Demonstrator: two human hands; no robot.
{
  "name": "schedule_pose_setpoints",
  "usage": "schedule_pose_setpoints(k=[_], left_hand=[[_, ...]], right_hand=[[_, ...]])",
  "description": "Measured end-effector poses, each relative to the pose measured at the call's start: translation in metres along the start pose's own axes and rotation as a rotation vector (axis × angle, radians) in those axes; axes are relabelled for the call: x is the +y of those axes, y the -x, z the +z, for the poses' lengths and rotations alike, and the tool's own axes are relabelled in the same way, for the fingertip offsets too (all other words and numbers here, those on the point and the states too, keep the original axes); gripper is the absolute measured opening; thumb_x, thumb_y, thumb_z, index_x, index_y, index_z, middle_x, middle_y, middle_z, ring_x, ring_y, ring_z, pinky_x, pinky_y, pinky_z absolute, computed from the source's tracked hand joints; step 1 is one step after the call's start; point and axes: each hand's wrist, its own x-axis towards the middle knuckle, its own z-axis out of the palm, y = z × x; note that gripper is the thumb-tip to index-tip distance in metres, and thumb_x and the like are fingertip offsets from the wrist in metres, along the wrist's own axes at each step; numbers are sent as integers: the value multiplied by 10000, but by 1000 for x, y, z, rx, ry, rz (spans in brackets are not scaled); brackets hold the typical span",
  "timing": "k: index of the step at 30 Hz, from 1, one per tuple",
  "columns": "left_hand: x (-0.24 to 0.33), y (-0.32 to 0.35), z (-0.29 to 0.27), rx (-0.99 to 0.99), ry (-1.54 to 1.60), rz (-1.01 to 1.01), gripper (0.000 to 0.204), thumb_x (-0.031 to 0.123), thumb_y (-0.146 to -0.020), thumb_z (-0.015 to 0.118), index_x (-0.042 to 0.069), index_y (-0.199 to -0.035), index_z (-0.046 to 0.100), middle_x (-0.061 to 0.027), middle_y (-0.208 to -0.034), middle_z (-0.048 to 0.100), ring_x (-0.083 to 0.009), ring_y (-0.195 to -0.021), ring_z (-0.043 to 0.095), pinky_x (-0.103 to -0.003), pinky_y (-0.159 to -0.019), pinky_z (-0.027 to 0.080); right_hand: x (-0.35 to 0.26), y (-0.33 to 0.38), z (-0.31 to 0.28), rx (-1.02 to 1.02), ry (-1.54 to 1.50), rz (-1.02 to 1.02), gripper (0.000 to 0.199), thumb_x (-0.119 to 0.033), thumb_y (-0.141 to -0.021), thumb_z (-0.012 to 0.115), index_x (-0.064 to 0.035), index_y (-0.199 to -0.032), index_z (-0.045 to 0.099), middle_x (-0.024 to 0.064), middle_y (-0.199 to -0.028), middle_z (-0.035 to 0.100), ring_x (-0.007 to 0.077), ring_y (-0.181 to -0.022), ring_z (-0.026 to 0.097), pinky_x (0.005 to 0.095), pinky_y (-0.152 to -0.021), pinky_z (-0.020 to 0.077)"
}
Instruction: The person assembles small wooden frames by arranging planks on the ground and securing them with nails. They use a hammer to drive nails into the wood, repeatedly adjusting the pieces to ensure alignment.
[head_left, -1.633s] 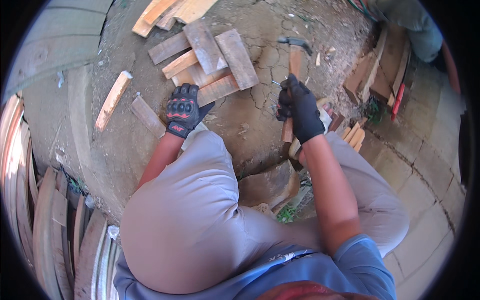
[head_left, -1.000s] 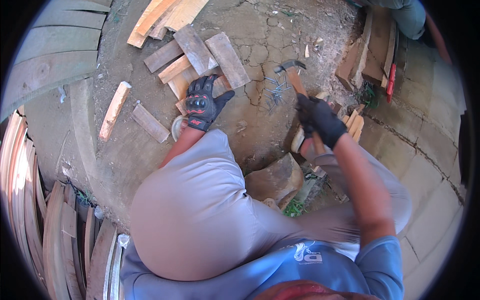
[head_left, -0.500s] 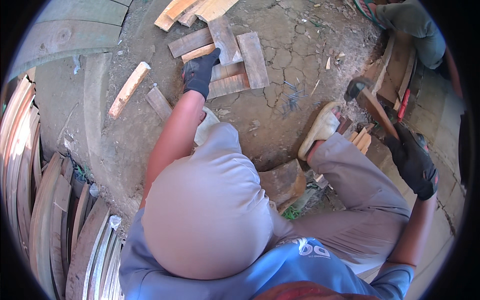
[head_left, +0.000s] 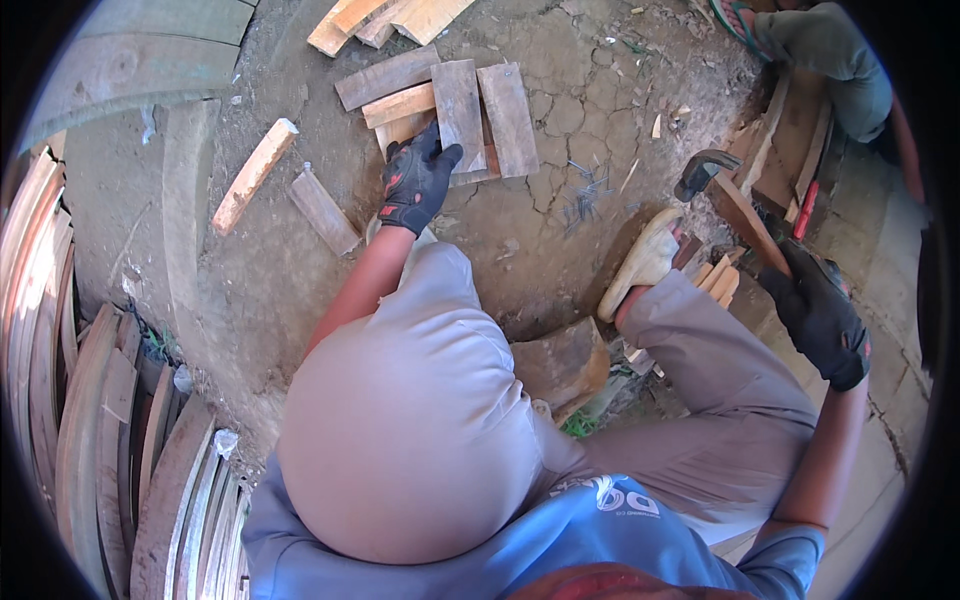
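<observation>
My left hand (head_left: 416, 182), in a black glove, is at the near end of a short grey-brown wooden board (head_left: 458, 100). Its fingers close on that board's lower left corner. The board lies across other short wooden pieces; a second board (head_left: 509, 118) with nails at its far end rests just to its right. Off to the right, my right hand (head_left: 822, 318), gloved too, grips the wooden handle of a hammer (head_left: 745, 215). The hammer's dark head is raised above the ground, apart from the boards. Loose nails (head_left: 585, 195) are scattered on the soil right of the boards.
Light wooden offcuts (head_left: 385, 20) lie at the far side. A wood strip (head_left: 255, 178) and a small board (head_left: 323, 212) are on the left. Stacked planks (head_left: 110, 430) line the left edge. A wooden block (head_left: 565, 365) sits between my legs. Another person's leg (head_left: 830, 60) shows far right.
The board at my left hand has turned from slanted to nearly straight and slid nearer. My left hand moved right and nearer, toward its near end. The hammer has shifted slightly left.
</observation>
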Motion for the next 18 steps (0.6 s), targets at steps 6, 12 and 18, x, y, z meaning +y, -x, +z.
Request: schedule_pose_setpoints(k=[6,12,18], left_hand=[[20,13,-4,-19,-134,25,392,334,-868,790,102,-1183,775,-120,-980,769,-347,-1010,703,-477,-971,517],[12,18,6,37,-177,72,313,317,-831,827,94,-1049,787,-107,-952,747,-356,-1032,664,-498,-965,501],[25,26,7,38,-253,178,775,467,-764,914,33,-1352,657,-143,-1137,737,-390,-1169,624,-519,-1082,451]], right_hand=[[-13,0,-5,-31,-16,41,468,-393,-1066,680,-44,-1378,689,218,-930,677,347,-852,663,475,-817,516],[6,-2,10,76,-16,-67,466,-363,-1047,709,-29,-1371,688,220,-941,700,342,-828,670,451,-796,518],[4,-2,5,17,-54,12,473,-355,-1047,708,-11,-1370,683,225,-941,691,343,-822,663,452,-792,516]])
